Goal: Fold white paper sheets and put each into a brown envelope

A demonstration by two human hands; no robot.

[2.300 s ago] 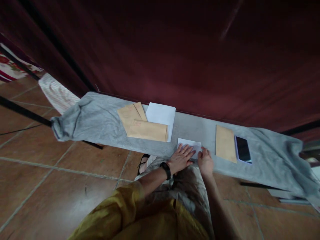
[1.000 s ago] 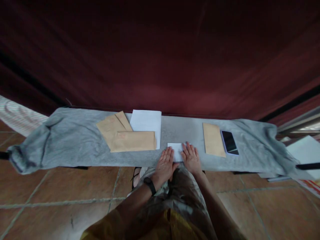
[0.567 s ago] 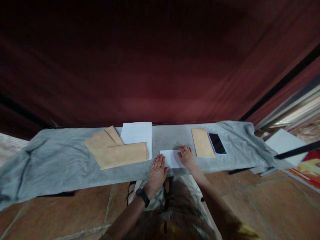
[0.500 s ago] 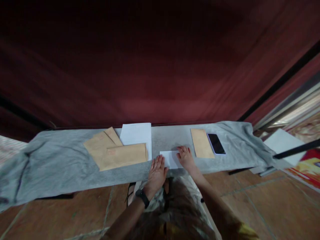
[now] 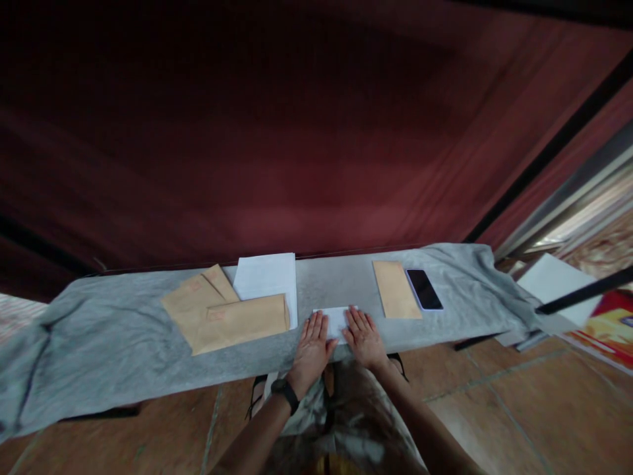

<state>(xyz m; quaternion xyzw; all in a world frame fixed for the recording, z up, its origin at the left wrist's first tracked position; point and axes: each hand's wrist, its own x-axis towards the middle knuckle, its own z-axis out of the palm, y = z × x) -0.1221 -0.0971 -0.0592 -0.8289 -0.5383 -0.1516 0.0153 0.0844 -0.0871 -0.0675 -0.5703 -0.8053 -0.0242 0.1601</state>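
Observation:
A folded sheet of white paper [image 5: 337, 323] lies flat on the grey cloth in front of me. On its left end rests my left hand [image 5: 311, 344], palm down with the fingers stretched out; a dark watch is on that wrist. My right hand [image 5: 364, 338] lies flat over the right end, fingers extended. Part of the paper is hidden beneath both hands. Nearest to my left hand is a brown envelope [image 5: 247, 321], which overlaps a stack of white sheets [image 5: 266, 277]. Right of my right hand lies another brown envelope [image 5: 396, 290].
A phone [image 5: 424, 289] lies beside the right-hand envelope. More brown envelopes [image 5: 190, 300] are fanned out at the left. Grey cloth [image 5: 119, 330] covers the narrow bench, with a dark red curtain [image 5: 306, 165] behind it. White paper [image 5: 558, 287] and a red-yellow package [image 5: 610, 326] are at far right.
My right hand has flattened and come down onto the paper's right end, its fingers now pointing forward. My left hand stays on the left end. The view has shifted slightly.

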